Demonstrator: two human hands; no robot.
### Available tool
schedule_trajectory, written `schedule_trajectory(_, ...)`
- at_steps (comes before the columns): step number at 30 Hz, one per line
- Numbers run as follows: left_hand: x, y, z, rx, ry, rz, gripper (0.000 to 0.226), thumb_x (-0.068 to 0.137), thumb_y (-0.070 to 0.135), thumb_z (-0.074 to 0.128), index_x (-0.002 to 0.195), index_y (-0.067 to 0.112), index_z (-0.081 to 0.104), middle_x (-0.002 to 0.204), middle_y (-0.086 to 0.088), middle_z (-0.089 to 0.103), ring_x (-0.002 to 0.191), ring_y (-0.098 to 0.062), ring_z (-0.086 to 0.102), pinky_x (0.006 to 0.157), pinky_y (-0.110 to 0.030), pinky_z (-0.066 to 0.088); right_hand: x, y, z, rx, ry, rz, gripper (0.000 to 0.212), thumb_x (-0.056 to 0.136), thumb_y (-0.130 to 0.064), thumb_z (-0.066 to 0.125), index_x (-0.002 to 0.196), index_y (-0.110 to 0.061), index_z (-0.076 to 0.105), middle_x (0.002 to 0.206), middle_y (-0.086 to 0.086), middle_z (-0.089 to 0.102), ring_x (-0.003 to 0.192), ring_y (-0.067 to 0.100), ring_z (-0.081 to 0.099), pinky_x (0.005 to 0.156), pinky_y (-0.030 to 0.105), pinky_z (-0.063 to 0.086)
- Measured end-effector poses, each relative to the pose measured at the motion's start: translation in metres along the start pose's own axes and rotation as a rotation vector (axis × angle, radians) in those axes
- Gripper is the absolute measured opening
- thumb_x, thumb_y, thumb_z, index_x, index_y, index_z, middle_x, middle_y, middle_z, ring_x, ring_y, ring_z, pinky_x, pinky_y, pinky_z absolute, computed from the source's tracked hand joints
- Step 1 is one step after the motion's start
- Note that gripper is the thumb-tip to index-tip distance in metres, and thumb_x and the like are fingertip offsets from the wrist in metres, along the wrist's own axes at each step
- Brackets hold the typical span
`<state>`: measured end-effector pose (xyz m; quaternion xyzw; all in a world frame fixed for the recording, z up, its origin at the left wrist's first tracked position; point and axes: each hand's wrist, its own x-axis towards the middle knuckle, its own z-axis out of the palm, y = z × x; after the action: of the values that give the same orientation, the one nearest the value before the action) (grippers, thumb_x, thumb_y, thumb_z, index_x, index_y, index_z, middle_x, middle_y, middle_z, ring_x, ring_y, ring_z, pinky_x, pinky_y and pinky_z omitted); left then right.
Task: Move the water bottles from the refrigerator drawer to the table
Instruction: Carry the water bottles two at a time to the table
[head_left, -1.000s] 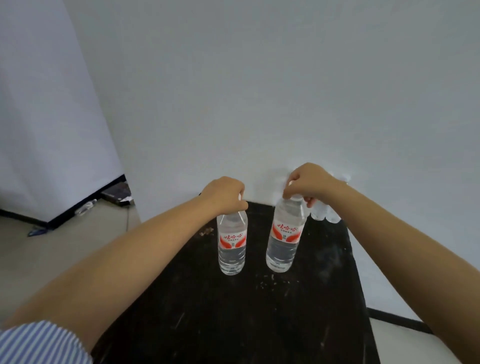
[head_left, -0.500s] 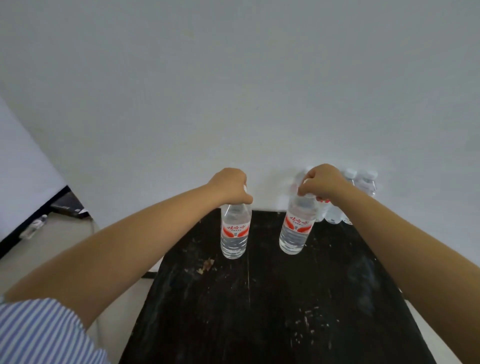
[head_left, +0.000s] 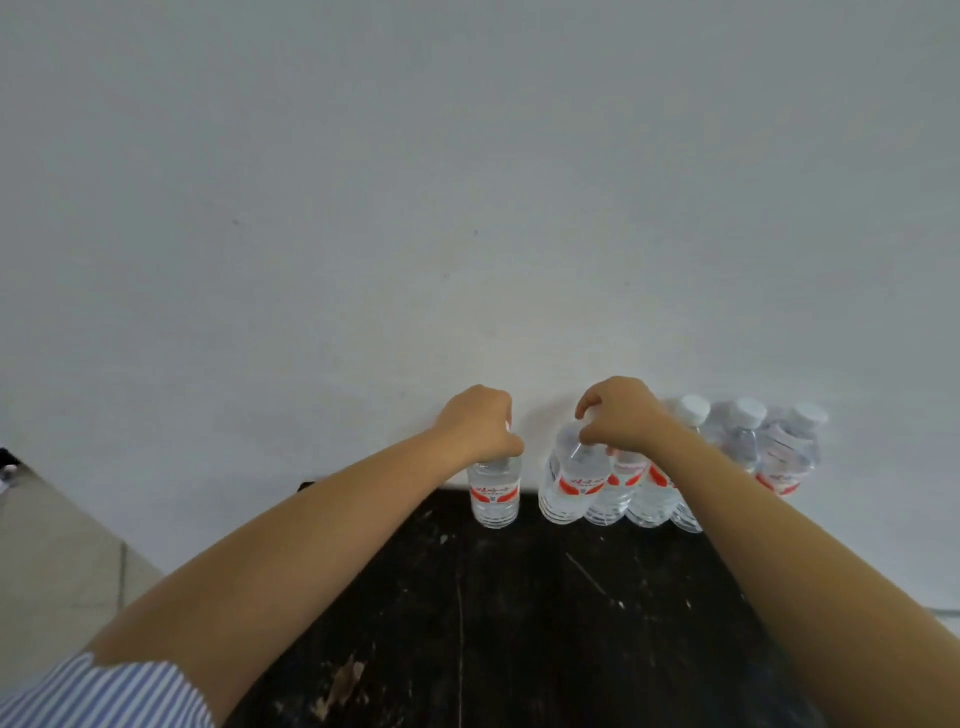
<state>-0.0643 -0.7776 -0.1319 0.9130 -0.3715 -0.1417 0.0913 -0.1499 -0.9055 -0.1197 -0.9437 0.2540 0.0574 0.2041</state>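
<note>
plain indoor room — bare white wall (head_left: 467, 182), scuffed black table (head_left: 519, 623), pale tiled floor (head_left: 57, 561); room type unclear.

Clear glossy plastic bottles (head_left: 493, 493), scuffed matt table (head_left: 519, 623)

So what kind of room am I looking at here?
Probably a plain indoor room, sparsely furnished: a bare white wall, a scuffed black table pushed against it with water bottles lined up, and a tiled floor.
</note>
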Motion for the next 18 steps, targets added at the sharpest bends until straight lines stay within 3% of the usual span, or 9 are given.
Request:
schedule_trajectory(3, 0.024, 0.006, 0.012, 0.038, -0.006, 0.052, 0.032, 0.086, 0.022, 0.059, 0.113, 0.005, 0.060, 0.117, -0.013, 0.057, 0.102, -0.028, 0.058, 0.080, -0.031, 0.047, 0.023, 0.007, 0.010, 0.009, 0.002, 0.002, 0.032, 0.082, -0.011, 0.064, 0.114, -0.007, 0.064, 0.115, 0.010, 0.067, 0.080, 0.022, 0.068, 0.068, 0.020, 0.048)
schedule_trajectory(6, 0.043, 0.012, 0.019, 0.042, -0.003, 0.095, 0.033, 0.087, 0.021, 0.058, 0.116, 0.004, 0.060, 0.109, -0.013, 0.056, 0.099, -0.026, 0.057, 0.078, -0.030, 0.044, 0.039, 0.011, 0.022, -0.030, 0.017, -0.004, 0.034, 0.082, -0.012, 0.062, 0.115, -0.007, 0.064, 0.119, 0.011, 0.064, 0.103, 0.027, 0.065, 0.088, 0.027, 0.048)
schedule_trajectory(9, 0.060, 0.011, 0.021, 0.023, 0.021, 0.135, 0.034, 0.087, 0.021, 0.059, 0.117, 0.004, 0.059, 0.118, -0.015, 0.058, 0.109, -0.028, 0.056, 0.083, -0.031, 0.045, 0.051, 0.012, 0.029, -0.018, 0.062, 0.010, 0.037, 0.082, -0.011, 0.062, 0.118, -0.007, 0.062, 0.122, 0.012, 0.062, 0.111, 0.027, 0.059, 0.093, 0.030, 0.045)
schedule_trajectory(13, 0.073, 0.002, 0.028, -0.030, 0.041, 0.147, 0.035, 0.085, 0.020, 0.062, 0.117, 0.006, 0.059, 0.120, -0.014, 0.059, 0.109, -0.027, 0.056, 0.079, -0.029, 0.040, 0.059, 0.012, 0.036, -0.011, 0.121, 0.011, 0.038, 0.083, -0.009, 0.059, 0.121, -0.007, 0.058, 0.127, 0.014, 0.056, 0.116, 0.027, 0.054, 0.092, 0.030, 0.043)
schedule_trajectory(18, 0.076, -0.011, 0.037, -0.127, 0.138, 0.133, 0.043, 0.082, 0.028, 0.069, 0.117, 0.006, 0.059, 0.122, -0.012, 0.061, 0.113, -0.027, 0.055, 0.089, -0.031, 0.042, 0.055, 0.016, 0.047, 0.025, 0.186, 0.027, 0.042, 0.087, -0.013, 0.056, 0.128, -0.005, 0.048, 0.128, 0.017, 0.049, 0.114, 0.033, 0.053, 0.093, 0.035, 0.043)
